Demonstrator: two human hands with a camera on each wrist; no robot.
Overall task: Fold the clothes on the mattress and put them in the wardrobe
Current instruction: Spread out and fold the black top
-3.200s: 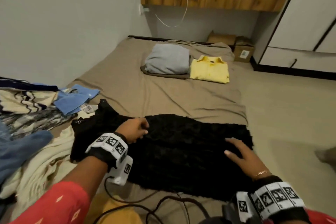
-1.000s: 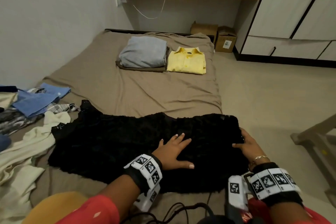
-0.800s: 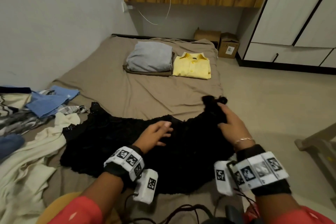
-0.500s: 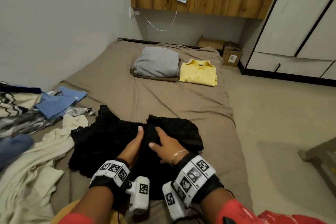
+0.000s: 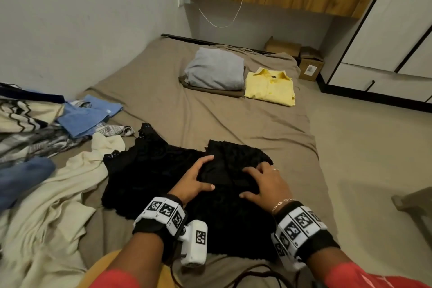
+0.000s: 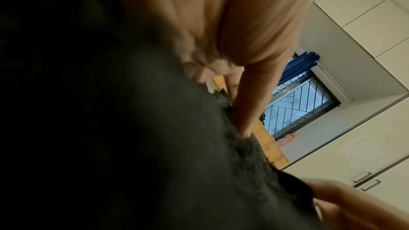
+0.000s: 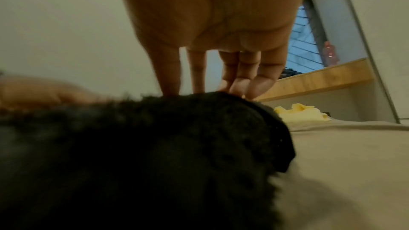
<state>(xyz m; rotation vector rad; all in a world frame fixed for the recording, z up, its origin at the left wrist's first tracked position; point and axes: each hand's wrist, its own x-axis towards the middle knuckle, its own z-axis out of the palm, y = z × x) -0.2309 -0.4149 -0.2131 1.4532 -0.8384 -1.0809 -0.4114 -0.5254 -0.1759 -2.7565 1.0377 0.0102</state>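
The black lace garment lies on the near part of the mattress, its right end doubled over onto its middle. Both hands press on that folded flap. The left hand lies with straight fingers along the flap's left edge, and the right hand is spread flat on top, fingertips touching the fabric; neither hand grasps anything.

To do this fold well, I judge it best to sweep both palms outward from the crease so the fluffy cloth lies flat and the edges line up, then bring the left end over.

The garment's long axis runs left to right across the mattress. Its strapped top end points left and slightly far, toward the unfolded pile. A folded grey garment and yellow shirt sit at the far end.
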